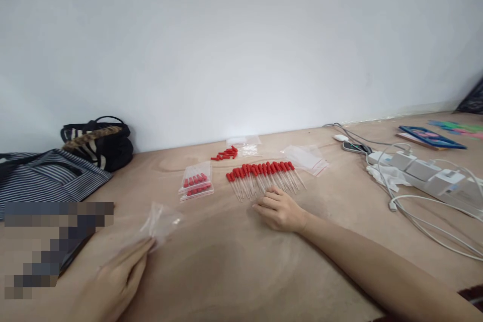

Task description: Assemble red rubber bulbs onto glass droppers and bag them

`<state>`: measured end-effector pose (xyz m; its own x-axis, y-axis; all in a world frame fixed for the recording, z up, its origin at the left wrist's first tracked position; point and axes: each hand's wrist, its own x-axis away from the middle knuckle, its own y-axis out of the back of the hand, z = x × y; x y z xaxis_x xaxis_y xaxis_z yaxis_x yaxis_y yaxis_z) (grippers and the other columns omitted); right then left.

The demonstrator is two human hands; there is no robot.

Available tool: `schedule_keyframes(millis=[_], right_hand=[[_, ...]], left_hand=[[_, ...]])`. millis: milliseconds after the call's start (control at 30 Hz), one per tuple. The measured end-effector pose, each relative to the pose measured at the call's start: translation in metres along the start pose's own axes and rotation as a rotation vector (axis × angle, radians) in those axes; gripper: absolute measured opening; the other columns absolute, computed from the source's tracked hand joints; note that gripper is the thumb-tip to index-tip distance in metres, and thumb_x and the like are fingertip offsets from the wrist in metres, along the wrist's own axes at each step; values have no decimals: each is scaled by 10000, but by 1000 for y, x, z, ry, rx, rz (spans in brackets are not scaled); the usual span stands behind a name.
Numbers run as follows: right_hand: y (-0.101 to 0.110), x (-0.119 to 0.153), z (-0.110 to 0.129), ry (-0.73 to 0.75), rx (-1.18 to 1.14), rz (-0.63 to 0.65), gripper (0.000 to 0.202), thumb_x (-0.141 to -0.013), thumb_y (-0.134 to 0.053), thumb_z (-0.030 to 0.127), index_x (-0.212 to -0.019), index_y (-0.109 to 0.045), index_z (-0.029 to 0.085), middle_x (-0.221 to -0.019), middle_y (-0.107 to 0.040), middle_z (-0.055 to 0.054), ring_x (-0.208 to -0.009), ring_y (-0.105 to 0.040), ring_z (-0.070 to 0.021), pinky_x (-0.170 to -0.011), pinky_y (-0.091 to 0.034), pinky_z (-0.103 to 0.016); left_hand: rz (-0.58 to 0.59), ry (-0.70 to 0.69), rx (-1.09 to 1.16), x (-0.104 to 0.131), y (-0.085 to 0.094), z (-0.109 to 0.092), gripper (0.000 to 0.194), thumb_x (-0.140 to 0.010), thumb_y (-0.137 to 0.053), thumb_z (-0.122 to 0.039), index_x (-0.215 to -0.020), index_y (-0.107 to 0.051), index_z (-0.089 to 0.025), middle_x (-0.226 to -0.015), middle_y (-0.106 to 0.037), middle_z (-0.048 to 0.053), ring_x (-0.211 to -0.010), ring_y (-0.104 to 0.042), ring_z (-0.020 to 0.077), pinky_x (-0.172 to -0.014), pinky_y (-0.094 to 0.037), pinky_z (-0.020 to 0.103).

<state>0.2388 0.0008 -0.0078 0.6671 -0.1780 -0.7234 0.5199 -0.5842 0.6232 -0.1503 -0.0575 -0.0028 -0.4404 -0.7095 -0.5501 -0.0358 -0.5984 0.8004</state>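
My left hand (pixel 126 271) is closed on a clear plastic bag (pixel 160 221) at the lower left. Fingers curled, my right hand (pixel 278 210) rests at the lower ends of a row of clear droppers with red bulbs (pixel 260 173); whether it grips one is hidden. Left of the row lie filled zip bags (pixel 196 181) with red-bulbed pieces inside. Loose red bulbs (pixel 225 153) form a small pile behind the row, beside clear tubes (pixel 249 149) on a plastic bag. More flat clear bags (pixel 307 158) lie behind the row's right end.
A striped bag (pixel 49 181) and a black bag (pixel 113 146) stand at the left. On the right are a power strip with white chargers (pixel 426 173), looping cables (pixel 418 221), a small black device (pixel 353 147) and a blue-framed tray (pixel 432 137). A wall (pixel 241 50) rises behind.
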Motion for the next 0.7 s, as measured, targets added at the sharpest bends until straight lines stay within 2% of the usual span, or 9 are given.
schedule_keyframes(millis=[67, 100, 200, 267, 367, 433, 500, 600, 700], right_hand=[[-1, 2, -2, -44, -1, -7, 170, -779, -440, 124, -833, -598, 157, -666, -565, -20, -626, -454, -119, -689, -358, -300], [-1, 2, -3, -65, -2, -10, 168, -776, -445, 125, -830, -601, 159, -656, -560, -17, -626, -450, -121, -690, -354, -301], [-1, 3, -5, -99, -13, -10, 153, -775, -461, 137, -819, -606, 158, -649, -555, -17, -634, -444, -125, -689, -341, -300], [-1, 3, -5, -100, -27, 7, 150, -777, -463, 140, -820, -606, 158, -662, -558, -21, -646, -447, -127, -687, -334, -298], [-1, 3, -5, -97, -46, 34, 156, -782, -455, 142, -824, -605, 160, -666, -550, -20, -648, -445, -125, -676, -325, -291], [-2, 3, -5, -94, -61, 44, 156, -786, -453, 149, -825, -604, 161, -662, -541, -18, -642, -441, -123, -667, -321, -286], [-4, 2, -4, -87, -75, 48, 159, -789, -449, 152, -822, -604, 163, -653, -532, -15, -638, -439, -122, -655, -318, -280], [-7, -1, -3, -82, -93, 40, 171, -792, -436, 151, -800, -607, 167, -639, -525, -13, -629, -433, -120, -643, -314, -275], [-9, -2, -1, -95, -108, 24, 179, -786, -434, 152, -779, -611, 171, -634, -532, -13, -625, -426, -123, -655, -313, -284]], left_hand=[[-83, -68, 10, 3, 5, -24, 317, -816, -362, -316, -903, -660, -255, -877, -715, 1, -757, -676, 212, -680, -546, 326], [-79, -77, 17, 1, 7, -38, 320, -823, -364, -338, -892, -664, -251, -868, -716, 9, -738, -678, 221, -662, -549, 339], [59, -15, 41, -21, 10, -74, 376, -826, -398, -413, -978, -648, -176, -956, -691, 94, -803, -666, 276, -625, -552, 379], [83, -32, 117, -44, 16, -85, 403, -849, -378, -371, -1099, -589, -136, -1048, -649, 138, -891, -641, 282, -649, -550, 374], [98, -172, 282, -77, 27, -76, 403, -849, -372, -280, -1221, -489, -179, -1198, -557, 131, -1039, -567, 264, -743, -531, 379], [204, -367, 408, -90, 33, -60, 397, -834, -356, -164, -1183, -526, -252, -1285, -484, 77, -1137, -490, 226, -857, -479, 370], [322, -497, 445, -95, 33, -45, 399, -798, -443, -161, -1153, -550, -309, -1321, -442, 41, -1175, -445, 254, -901, -441, 414], [430, -511, 425, -92, 22, -38, 459, -786, -531, -244, -1231, -462, -337, -1303, -461, 41, -1163, -457, 267, -899, -440, 414], [385, -394, 394, -89, -2, -56, 417, -829, -489, -321, -1245, -451, -308, -1307, -459, 52, -1194, -419, 258, -932, -405, 421]])
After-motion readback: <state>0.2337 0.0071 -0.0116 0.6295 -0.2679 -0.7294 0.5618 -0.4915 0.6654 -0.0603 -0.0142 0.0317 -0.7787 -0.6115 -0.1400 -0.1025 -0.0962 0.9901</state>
